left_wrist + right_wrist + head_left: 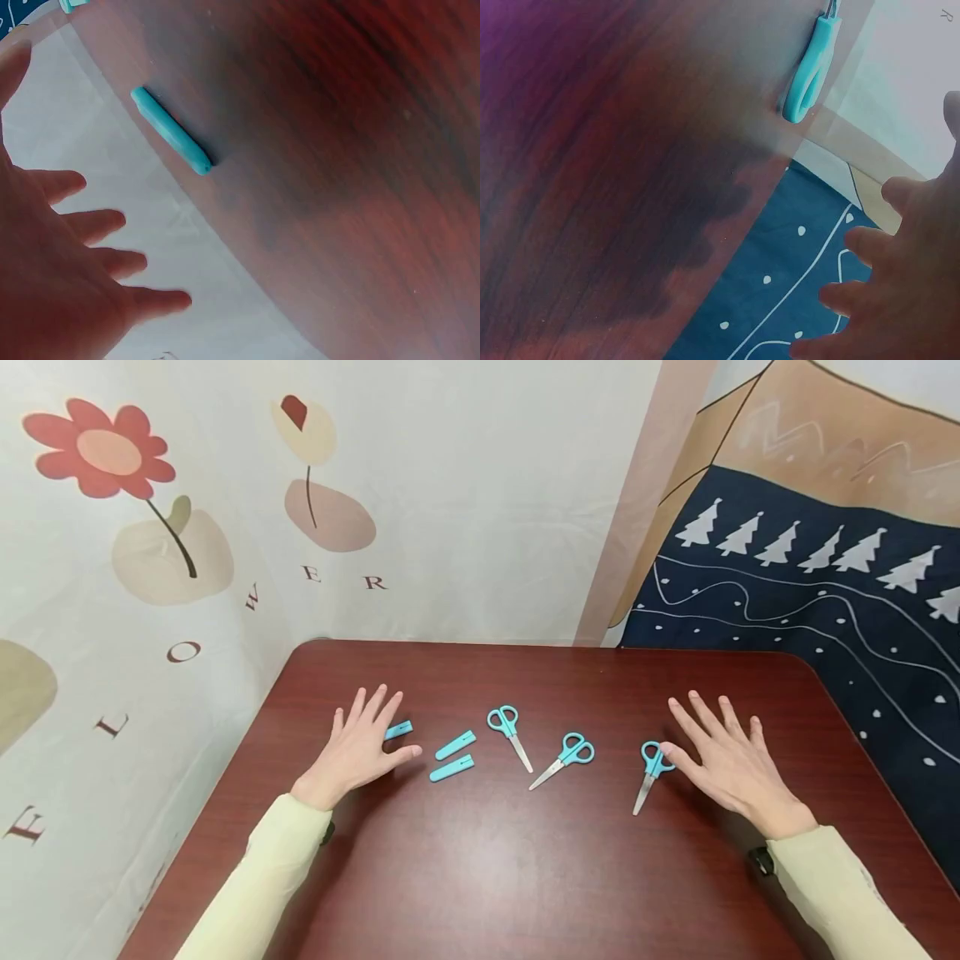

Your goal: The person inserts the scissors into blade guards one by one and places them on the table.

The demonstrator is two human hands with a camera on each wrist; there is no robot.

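Three small scissors with turquoise handles and bare metal blades lie on the table: one pair of scissors (510, 727) near the middle, a second pair (568, 755) to its right, and a third pair (652, 770) beside the right hand. Three turquoise blade covers lie to the left: an upper cover (455, 745), a lower cover (452, 768), and another cover (172, 131) partly hidden behind the left hand in the head view. With fingers spread, the left hand (356, 750) hovers over the table holding nothing. The right hand (731, 764), equally spread, hovers with its thumb overlapping the third pair's handle.
The dark red-brown wooden table (487, 893) has rounded far corners. Behind it hangs a pale curtain (480, 510) with printed flowers and letters. A dark blue cloth (787, 602) with white trees hangs at the right.
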